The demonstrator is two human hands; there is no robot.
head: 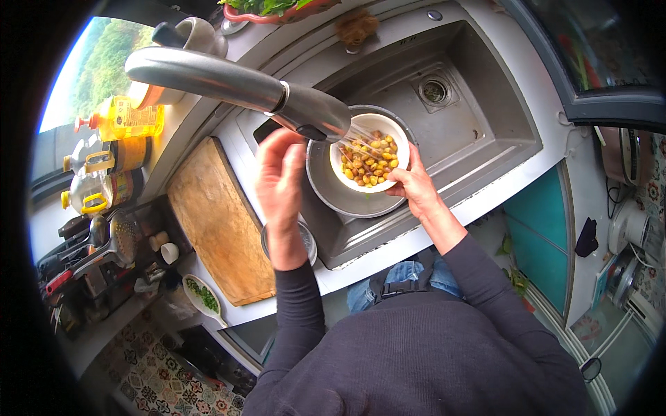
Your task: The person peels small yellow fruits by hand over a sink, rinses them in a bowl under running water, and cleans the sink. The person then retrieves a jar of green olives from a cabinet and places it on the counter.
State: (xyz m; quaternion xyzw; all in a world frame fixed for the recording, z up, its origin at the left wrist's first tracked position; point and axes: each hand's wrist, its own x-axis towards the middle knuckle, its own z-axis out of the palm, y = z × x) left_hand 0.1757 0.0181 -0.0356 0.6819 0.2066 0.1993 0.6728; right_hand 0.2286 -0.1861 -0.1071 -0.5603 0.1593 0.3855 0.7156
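My right hand [415, 182] grips the rim of a white bowl [339, 170], thumb on the near edge. Yellow and brown oval kernels or beans [369, 164] cover the bowl's inside. Water runs onto them in thin streams from the metal spray head [325, 117] of the faucet. Beneath the bowl, a round metal basin [359, 203] stands in the left part of the sink. My left hand [281, 182], slightly blurred, is raised beside the spray head with its fingers loosely curled and nothing visible in it. Whether its fingertips touch the faucet is hard to tell.
The stainless steel sink [468, 140] has its drain [433, 91] at the far side. A wooden cutting board [218, 223] lies left of it. Near its front corner is a dish of chopped greens [203, 295]. Oil bottles [130, 118] line the windowsill; ladles [119, 239] stand farther left.
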